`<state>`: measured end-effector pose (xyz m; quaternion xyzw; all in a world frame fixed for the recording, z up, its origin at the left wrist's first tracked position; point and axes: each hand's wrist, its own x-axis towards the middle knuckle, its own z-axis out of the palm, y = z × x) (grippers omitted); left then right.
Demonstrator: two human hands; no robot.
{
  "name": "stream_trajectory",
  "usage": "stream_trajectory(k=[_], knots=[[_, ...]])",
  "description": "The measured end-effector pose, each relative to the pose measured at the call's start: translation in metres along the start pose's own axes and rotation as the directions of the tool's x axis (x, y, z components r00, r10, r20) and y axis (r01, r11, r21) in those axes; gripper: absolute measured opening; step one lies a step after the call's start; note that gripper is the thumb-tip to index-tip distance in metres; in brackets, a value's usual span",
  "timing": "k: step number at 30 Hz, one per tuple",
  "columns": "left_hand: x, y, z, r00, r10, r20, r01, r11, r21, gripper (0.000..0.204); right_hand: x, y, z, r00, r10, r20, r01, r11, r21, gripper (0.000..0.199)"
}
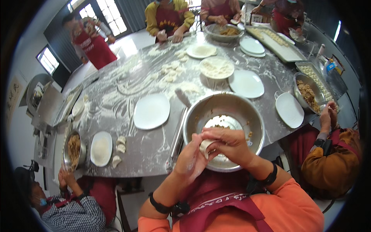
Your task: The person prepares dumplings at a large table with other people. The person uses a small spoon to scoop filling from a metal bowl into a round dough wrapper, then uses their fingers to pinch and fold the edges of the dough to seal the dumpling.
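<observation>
Both hands meet at the near edge of the worktop [154, 154], over the near rim of a big steel bowl [239, 106]. The left hand [189, 160] and right hand [228, 145] together pinch a pale dumpling [206, 146], each grip pressed closed on its dough edge. A square white plate [151, 111] lies just left of the bowl (flour dusts the dark surface all around it).

The dumpling [206, 146] was mostly hidden between the left hand [191, 160] and right hand [228, 145]. The steel bowl [232, 108] had its near rim covered by them
</observation>
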<state>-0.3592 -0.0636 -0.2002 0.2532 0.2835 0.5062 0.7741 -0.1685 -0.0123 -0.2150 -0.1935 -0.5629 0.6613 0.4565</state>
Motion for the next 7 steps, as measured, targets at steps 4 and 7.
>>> stream_trajectory(k=[4, 7], knots=[[-0.006, 0.001, -0.009, 0.999, 0.025, -0.031, -0.025, 1.000, 0.006, 0.067, 0.004, 0.014, -0.004, 0.961, -0.257, 0.101, 0.276, 0.897, -0.345, 0.045], [-0.005, -0.001, -0.018, 0.999, 0.053, 0.003, -0.053, 0.998, 0.026, 0.068, 0.011, 0.012, -0.009, 0.941, -0.317, 0.117, 0.337, 0.859, -0.385, 0.044]])
